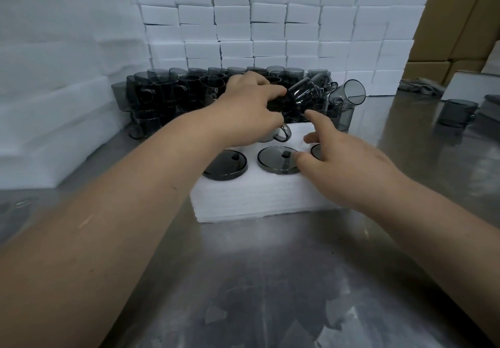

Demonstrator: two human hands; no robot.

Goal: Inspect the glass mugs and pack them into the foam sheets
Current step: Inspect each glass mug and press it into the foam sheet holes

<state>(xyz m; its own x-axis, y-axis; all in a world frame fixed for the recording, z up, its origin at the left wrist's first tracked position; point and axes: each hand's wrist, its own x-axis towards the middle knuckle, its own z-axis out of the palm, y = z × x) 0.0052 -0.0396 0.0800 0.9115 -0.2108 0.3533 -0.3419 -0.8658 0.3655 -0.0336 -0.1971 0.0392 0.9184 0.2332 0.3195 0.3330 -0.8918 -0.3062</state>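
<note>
A white foam block (259, 198) lies on the steel table in front of me. Two smoky glass mugs sit sunk in its holes, one at the left (225, 164) and one in the middle (278, 159), bottoms up. A third (315, 150) is partly hidden by my right hand. My left hand (249, 106) grips a tilted dark glass mug (304, 92) above the block's far edge; another mug's handle (282, 134) shows under its palm. My right hand (343, 161) rests on the foam, index finger stretched toward the tilted mug.
A dense stack of dark glass mugs (167, 96) stands behind the block, one leaning mug (347, 94) at its right end. White foam blocks (270, 23) form a wall behind. Foam sheets (54, 117) lie left. A lone mug (456, 112) and cardboard boxes (460, 23) are right.
</note>
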